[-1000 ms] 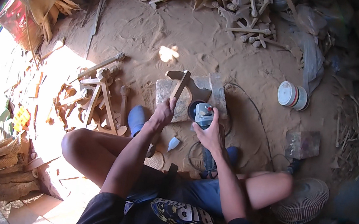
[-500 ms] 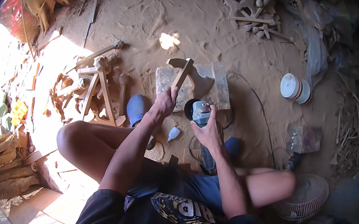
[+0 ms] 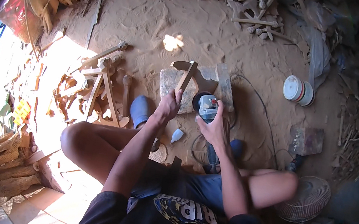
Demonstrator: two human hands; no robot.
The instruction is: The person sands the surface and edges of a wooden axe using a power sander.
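My left hand (image 3: 170,105) is closed round the near end of a carved wooden piece (image 3: 186,77), a straight bar with curved, dark-edged arms to both sides. The piece lies slanted over a worn stone-like block (image 3: 224,85) on the sand. My right hand (image 3: 215,129) grips an angle grinder (image 3: 208,107) with a grey head and a red button. Its dark disc sits close to the curved wood's near edge; whether they touch I cannot tell. The grinder's body runs back between my legs.
A pile of wooden parts (image 3: 104,84) lies left, and more (image 3: 253,19) at the far side. A cable (image 3: 261,106) curves over the sand on the right, near a white bucket (image 3: 293,88), a second block (image 3: 306,140) and a fan (image 3: 305,199). A pale bottle-like thing (image 3: 177,135) lies by my foot.
The grinder in my right hand has moved slightly forward, closer to the wooden piece. My left hand keeps its hold. The whole view has shifted a little.
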